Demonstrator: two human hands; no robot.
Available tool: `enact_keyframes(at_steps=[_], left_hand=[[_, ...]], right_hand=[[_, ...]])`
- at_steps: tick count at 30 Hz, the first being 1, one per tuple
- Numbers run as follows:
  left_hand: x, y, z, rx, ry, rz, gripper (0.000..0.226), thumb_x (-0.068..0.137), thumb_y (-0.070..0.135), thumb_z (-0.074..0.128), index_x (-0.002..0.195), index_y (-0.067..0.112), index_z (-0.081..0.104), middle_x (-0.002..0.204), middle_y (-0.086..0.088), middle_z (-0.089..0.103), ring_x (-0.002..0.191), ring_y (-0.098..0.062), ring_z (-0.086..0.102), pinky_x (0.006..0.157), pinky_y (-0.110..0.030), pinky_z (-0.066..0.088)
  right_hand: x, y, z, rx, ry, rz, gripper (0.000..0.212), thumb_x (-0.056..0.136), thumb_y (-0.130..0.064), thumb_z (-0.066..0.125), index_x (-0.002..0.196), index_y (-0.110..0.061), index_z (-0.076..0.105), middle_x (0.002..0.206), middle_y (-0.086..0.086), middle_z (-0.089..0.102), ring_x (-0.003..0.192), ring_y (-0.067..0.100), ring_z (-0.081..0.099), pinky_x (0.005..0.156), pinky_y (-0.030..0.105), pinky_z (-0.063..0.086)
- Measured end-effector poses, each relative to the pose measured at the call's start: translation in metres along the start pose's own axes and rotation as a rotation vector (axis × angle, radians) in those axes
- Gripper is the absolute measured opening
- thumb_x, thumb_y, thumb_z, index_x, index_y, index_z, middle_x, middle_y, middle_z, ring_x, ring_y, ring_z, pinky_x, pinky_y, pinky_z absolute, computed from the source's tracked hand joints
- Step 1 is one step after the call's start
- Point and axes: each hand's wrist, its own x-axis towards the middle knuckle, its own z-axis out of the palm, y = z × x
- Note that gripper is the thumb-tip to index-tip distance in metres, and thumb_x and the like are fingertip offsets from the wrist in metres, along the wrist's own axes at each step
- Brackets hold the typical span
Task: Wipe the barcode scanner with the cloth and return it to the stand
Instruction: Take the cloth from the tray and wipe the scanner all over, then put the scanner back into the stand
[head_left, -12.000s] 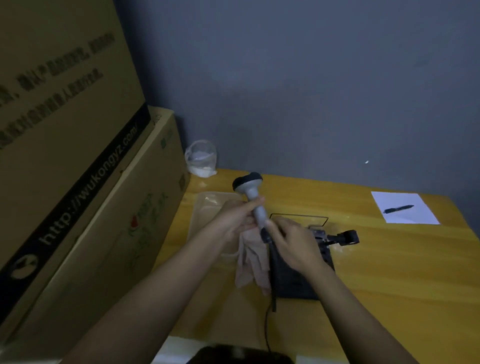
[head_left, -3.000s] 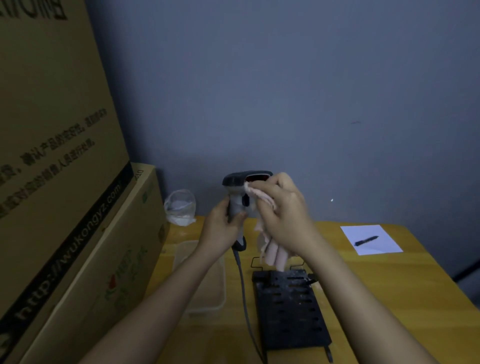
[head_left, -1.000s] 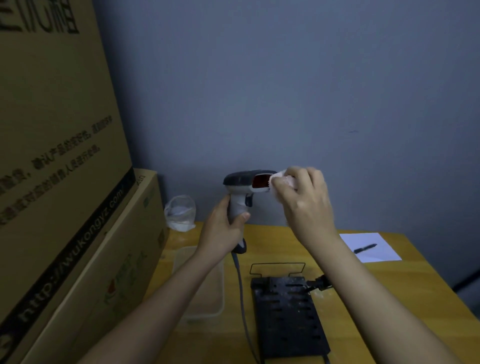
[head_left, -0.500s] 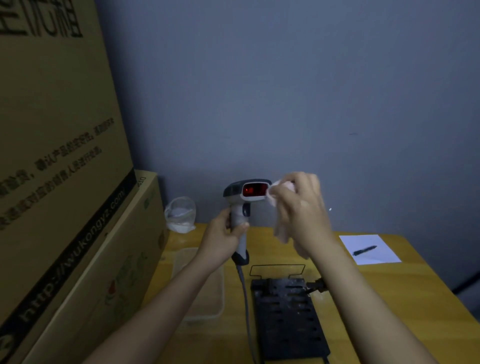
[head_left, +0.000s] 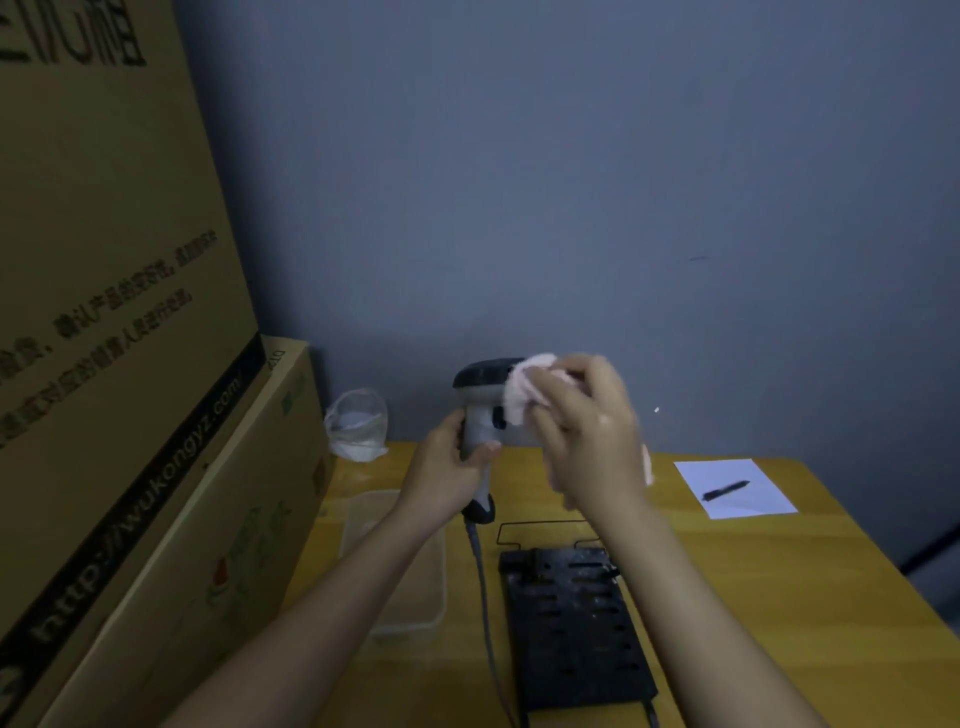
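My left hand (head_left: 451, 470) grips the handle of the grey barcode scanner (head_left: 480, 395), holding it upright above the table with its dark head pointing right. My right hand (head_left: 589, 434) presses a pale pink cloth (head_left: 519, 392) over the scanner's front window, hiding it. A tail of the cloth hangs behind my right wrist. The scanner's cable (head_left: 485, 603) runs down to the table's front. The black perforated stand base (head_left: 571, 629) lies flat on the yellow table (head_left: 779, 587) below my hands, with a thin wire bracket at its far end.
Large cardboard boxes (head_left: 104, 364) wall off the left side. A clear plastic tray (head_left: 415, 571) lies left of the stand, and a knotted plastic bag (head_left: 358, 423) sits at the back. A pen on white paper (head_left: 732, 488) lies at the far right.
My right hand has slid the cloth left and down over the scanner's red window, which showed half a second ago. The scanner has stayed in my left hand.
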Motion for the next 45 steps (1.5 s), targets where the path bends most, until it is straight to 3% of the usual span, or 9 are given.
enact_keyframes(at_steps=[5, 10, 13, 17, 20, 26, 33, 41, 45], left_hand=[[-0.002, -0.003, -0.001, -0.046, 0.043, -0.026, 0.028, 0.088, 0.018, 0.059, 0.116, 0.017, 0.055, 0.1, 0.007, 0.06, 0.085, -0.001, 0.056, 0.064, -0.01, 0.044], [0.0, 0.0, 0.003, -0.048, 0.054, -0.008, 0.028, 0.087, 0.018, 0.059, 0.114, 0.019, 0.055, 0.101, 0.005, 0.063, 0.098, -0.015, 0.06, 0.077, -0.03, 0.051], [-0.001, -0.001, 0.002, -0.029, 0.068, -0.009, 0.032, 0.088, 0.02, 0.06, 0.119, 0.018, 0.054, 0.1, 0.009, 0.06, 0.093, -0.009, 0.058, 0.069, -0.02, 0.045], [-0.001, 0.002, 0.006, -0.039, 0.048, 0.016, 0.03, 0.088, 0.017, 0.059, 0.118, 0.015, 0.055, 0.099, 0.006, 0.06, 0.087, -0.005, 0.057, 0.067, -0.007, 0.045], [-0.003, 0.0, 0.007, -0.093, 0.046, -0.008, 0.028, 0.089, 0.016, 0.058, 0.116, 0.016, 0.055, 0.098, 0.007, 0.059, 0.083, 0.002, 0.055, 0.066, -0.011, 0.044], [-0.006, 0.001, 0.017, -0.295, -0.076, -0.023, 0.02, 0.092, 0.013, 0.053, 0.106, 0.026, 0.054, 0.1, 0.013, 0.061, 0.095, -0.003, 0.058, 0.084, -0.02, 0.049], [0.0, 0.007, 0.044, -0.431, -0.176, -0.06, 0.02, 0.093, 0.016, 0.05, 0.11, 0.019, 0.059, 0.107, 0.003, 0.065, 0.106, -0.015, 0.06, 0.095, -0.03, 0.047], [0.004, 0.016, 0.086, -0.353, -0.181, -0.119, 0.012, 0.093, 0.019, 0.051, 0.094, 0.021, 0.063, 0.088, 0.008, 0.065, 0.086, -0.007, 0.061, 0.078, -0.023, 0.047], [0.009, 0.023, 0.12, -0.247, -0.133, -0.162, 0.018, 0.088, 0.017, 0.059, 0.103, 0.013, 0.067, 0.097, -0.001, 0.069, 0.095, -0.016, 0.064, 0.086, -0.028, 0.051]], right_hand=[[0.008, 0.021, -0.001, 0.025, 0.013, 0.256, 0.02, 0.08, -0.005, 0.06, 0.095, -0.007, 0.072, 0.097, 0.012, 0.056, 0.09, 0.032, 0.057, 0.072, 0.026, 0.04], [0.003, 0.009, 0.005, 0.112, -0.067, 0.043, 0.022, 0.083, -0.003, 0.057, 0.101, -0.003, 0.069, 0.104, 0.013, 0.06, 0.093, 0.022, 0.056, 0.075, 0.027, 0.045], [0.003, 0.023, 0.001, 0.092, 0.018, 0.265, 0.021, 0.082, -0.001, 0.058, 0.098, -0.004, 0.071, 0.105, 0.012, 0.06, 0.095, 0.026, 0.057, 0.073, 0.017, 0.038], [-0.006, 0.013, 0.009, 0.129, -0.042, 0.024, 0.022, 0.084, -0.008, 0.055, 0.104, -0.008, 0.065, 0.111, 0.014, 0.059, 0.098, 0.025, 0.055, 0.078, 0.022, 0.043], [-0.012, 0.041, 0.008, 0.141, -0.077, 0.329, 0.018, 0.086, -0.004, 0.057, 0.101, -0.007, 0.067, 0.105, 0.008, 0.056, 0.098, 0.027, 0.057, 0.069, 0.012, 0.035], [-0.031, 0.05, -0.004, 0.255, -0.046, 0.369, 0.026, 0.081, -0.008, 0.043, 0.088, -0.016, 0.066, 0.093, -0.004, 0.062, 0.088, 0.016, 0.055, 0.067, 0.02, 0.037], [-0.052, 0.066, 0.007, 0.471, -0.607, 0.438, 0.05, 0.084, -0.066, 0.04, 0.116, -0.034, 0.061, 0.114, -0.003, 0.062, 0.106, 0.009, 0.055, 0.089, 0.033, 0.045], [-0.059, 0.1, 0.004, 0.724, -0.433, 0.577, 0.017, 0.082, -0.031, 0.068, 0.08, -0.014, 0.065, 0.084, 0.013, 0.059, 0.077, 0.024, 0.06, 0.067, 0.035, 0.049], [-0.067, 0.129, -0.001, 0.617, -0.365, 0.577, 0.018, 0.078, -0.021, 0.071, 0.077, -0.005, 0.063, 0.081, 0.014, 0.057, 0.064, 0.007, 0.052, 0.056, 0.019, 0.041]])
